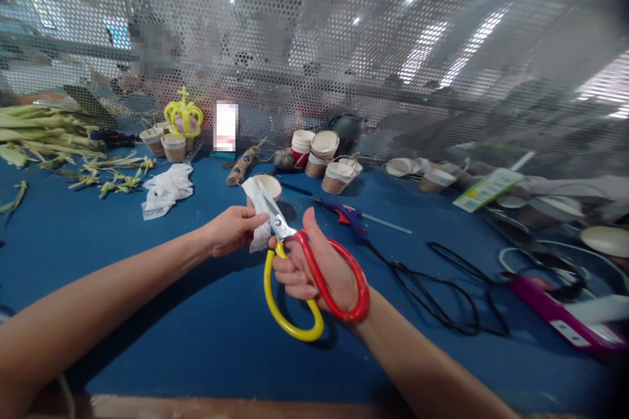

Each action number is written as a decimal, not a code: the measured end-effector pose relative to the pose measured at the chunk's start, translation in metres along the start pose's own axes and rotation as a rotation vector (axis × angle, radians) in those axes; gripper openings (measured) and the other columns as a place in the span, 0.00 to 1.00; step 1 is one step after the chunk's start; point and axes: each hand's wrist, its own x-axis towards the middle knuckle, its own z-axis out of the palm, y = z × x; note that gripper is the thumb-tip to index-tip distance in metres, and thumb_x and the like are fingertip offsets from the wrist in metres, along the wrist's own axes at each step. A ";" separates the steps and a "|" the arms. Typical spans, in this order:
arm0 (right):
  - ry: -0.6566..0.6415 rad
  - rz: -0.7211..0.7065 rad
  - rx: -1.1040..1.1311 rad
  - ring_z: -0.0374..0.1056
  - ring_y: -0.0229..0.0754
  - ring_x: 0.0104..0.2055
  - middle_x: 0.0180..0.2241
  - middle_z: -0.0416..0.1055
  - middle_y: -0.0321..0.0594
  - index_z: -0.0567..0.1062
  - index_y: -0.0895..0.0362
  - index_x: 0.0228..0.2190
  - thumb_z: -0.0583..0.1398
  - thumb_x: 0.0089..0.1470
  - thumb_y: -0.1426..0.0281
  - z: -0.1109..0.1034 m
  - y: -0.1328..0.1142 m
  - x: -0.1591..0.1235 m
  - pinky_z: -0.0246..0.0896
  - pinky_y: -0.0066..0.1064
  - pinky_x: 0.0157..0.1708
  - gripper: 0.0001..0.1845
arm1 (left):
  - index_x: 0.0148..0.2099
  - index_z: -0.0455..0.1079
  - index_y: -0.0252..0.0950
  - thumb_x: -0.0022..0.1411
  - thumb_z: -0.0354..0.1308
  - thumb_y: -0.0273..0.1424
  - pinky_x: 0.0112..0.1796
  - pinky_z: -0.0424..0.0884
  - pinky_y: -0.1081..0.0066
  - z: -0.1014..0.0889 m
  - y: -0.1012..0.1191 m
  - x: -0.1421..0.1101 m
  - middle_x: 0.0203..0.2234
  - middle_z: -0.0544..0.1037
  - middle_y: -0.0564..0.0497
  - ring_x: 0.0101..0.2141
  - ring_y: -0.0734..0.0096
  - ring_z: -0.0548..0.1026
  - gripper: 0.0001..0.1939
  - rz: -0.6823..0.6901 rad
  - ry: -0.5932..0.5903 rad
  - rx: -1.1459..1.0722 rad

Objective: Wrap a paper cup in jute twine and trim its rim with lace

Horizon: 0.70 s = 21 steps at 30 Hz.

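Note:
My right hand [314,268] grips a pair of scissors [295,275] with one red and one yellow handle loop; the steel blades point up and left. A strip of white lace fabric [259,209] sits between the blades. My left hand [233,228] pinches that strip from the left side, just beside the blades. Both hands hover above the blue table [147,288], in front of a paper cup [269,184].
A blue glue gun [346,215] with a black cord [442,288] lies to the right. Several paper cups [319,150], a yellow crown-shaped piece [183,116], a white cloth [167,188] and green leaves [44,134] line the back. A perforated metal screen [344,46] stands behind.

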 end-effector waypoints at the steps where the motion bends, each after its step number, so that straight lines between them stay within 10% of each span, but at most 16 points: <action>1: -0.002 0.005 0.003 0.46 0.26 0.11 0.14 0.56 0.31 0.67 0.59 0.26 0.33 0.49 0.40 0.000 -0.001 0.000 0.43 0.14 0.07 0.40 | 0.28 0.72 0.28 0.47 0.66 0.34 0.27 0.65 0.73 0.000 0.000 0.000 0.18 0.73 0.51 0.22 0.75 0.71 0.12 0.002 0.000 0.002; 21: -0.017 0.006 0.041 0.38 0.24 0.10 0.13 0.52 0.28 0.66 0.59 0.26 0.32 0.53 0.44 -0.002 -0.001 0.003 0.38 0.13 0.05 0.38 | 0.31 0.72 0.29 0.46 0.66 0.37 0.29 0.65 0.73 0.000 0.001 0.001 0.23 0.76 0.49 0.23 0.76 0.71 0.15 0.006 -0.003 0.084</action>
